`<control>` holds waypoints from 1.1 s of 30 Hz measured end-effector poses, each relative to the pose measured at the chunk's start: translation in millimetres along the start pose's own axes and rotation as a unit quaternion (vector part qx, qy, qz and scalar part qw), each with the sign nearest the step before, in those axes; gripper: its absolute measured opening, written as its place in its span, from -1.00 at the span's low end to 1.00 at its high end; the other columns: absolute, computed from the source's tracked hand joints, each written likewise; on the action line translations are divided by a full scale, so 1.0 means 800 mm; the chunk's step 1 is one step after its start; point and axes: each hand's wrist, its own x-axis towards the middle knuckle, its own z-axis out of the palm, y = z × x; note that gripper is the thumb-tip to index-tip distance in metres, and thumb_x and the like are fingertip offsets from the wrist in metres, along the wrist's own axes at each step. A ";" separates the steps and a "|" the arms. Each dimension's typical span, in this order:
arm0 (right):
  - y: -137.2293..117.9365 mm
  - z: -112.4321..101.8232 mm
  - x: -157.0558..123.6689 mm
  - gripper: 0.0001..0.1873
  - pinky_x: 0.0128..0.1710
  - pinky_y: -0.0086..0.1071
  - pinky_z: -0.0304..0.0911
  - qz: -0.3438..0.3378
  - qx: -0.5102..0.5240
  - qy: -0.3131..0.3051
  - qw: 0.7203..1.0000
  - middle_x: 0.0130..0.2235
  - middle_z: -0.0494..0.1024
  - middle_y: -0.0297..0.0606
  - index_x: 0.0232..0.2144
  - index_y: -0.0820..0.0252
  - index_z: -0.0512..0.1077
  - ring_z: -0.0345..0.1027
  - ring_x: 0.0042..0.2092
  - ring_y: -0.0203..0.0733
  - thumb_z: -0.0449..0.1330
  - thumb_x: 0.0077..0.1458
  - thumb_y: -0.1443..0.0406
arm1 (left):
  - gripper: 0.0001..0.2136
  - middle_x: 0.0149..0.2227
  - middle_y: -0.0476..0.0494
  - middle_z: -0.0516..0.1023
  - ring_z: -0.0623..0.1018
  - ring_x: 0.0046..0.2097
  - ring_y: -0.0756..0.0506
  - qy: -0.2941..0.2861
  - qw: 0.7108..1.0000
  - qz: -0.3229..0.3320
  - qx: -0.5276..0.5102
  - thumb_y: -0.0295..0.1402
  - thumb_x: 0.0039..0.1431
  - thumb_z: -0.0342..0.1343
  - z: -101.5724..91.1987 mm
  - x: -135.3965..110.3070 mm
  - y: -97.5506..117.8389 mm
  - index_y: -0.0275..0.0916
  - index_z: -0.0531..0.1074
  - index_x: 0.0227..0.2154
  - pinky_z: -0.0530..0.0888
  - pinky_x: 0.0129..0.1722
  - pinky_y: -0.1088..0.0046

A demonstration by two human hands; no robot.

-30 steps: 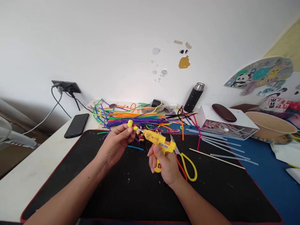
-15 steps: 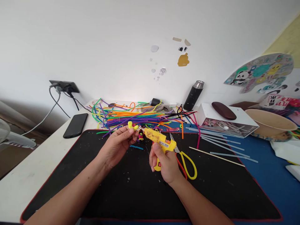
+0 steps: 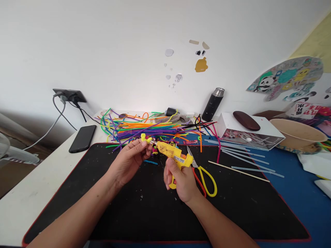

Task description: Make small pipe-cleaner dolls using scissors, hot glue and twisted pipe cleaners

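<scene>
1. Nearest, a black mat [image 3: 144,213] with red edging is spreading over the table, with tiny pale scraps lying on it.
2. The right hand [image 3: 181,179] is wrapping around the handle of a yellow glue gun [image 3: 169,150], holding it above the mat; its stained body is sloping up toward the left hand.
3. Just right of that hand, scissors [image 3: 212,186] with yellow and red handles are lying on the mat, their blades pointing away.
4. The left hand [image 3: 133,151] is pinching a fuzzy yellow piece [image 3: 143,137] between thumb and fingertips, over the mat's far part. The gun's metal nozzle is ending right beside this piece; whether the two are touching, I cannot tell.
5. A short blue fuzzy stem [image 3: 151,162] is lying on the mat near the left hand.
6. To the right, a thin wooden stick [image 3: 239,171] is lying aslant, with translucent sticks [image 3: 249,160] fanning out beyond it.
7. At far left, a black phone [image 3: 82,138] is resting on the white tabletop.
8. Behind the hands, colourful fuzzy stems [image 3: 150,131] are lying in a heap.
9. At the back right, a dark red case [image 3: 246,120] is resting on a white box [image 3: 269,128], and a black flask [image 3: 212,105] is standing near the wall [image 3: 116,51].
</scene>
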 end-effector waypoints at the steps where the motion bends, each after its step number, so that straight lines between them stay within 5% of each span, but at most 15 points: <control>1: 0.000 0.000 0.000 -0.30 -0.68 -0.47 0.10 -0.003 -0.001 -0.001 1.000 -0.70 0.29 -0.42 -0.61 0.17 0.34 0.22 -0.69 -0.36 0.30 0.09 -0.29 | -0.73 -0.39 -0.13 0.61 0.54 -0.39 0.01 -0.001 1.000 -0.002 0.001 -0.29 -0.05 0.56 0.000 0.000 0.000 -0.35 0.63 -0.42 0.53 -0.33 0.55; 33: -0.003 -0.002 0.000 -0.28 -0.65 -0.46 0.10 -0.017 -0.028 -0.005 0.999 -0.72 0.29 -0.38 -0.68 0.13 0.24 0.19 -0.69 -0.36 0.26 0.16 -0.27 | -0.72 -0.43 -0.12 0.60 0.55 -0.42 0.02 0.002 1.000 -0.010 -0.013 -0.28 -0.05 0.56 0.000 0.002 -0.001 -0.35 0.62 -0.45 0.54 -0.36 0.56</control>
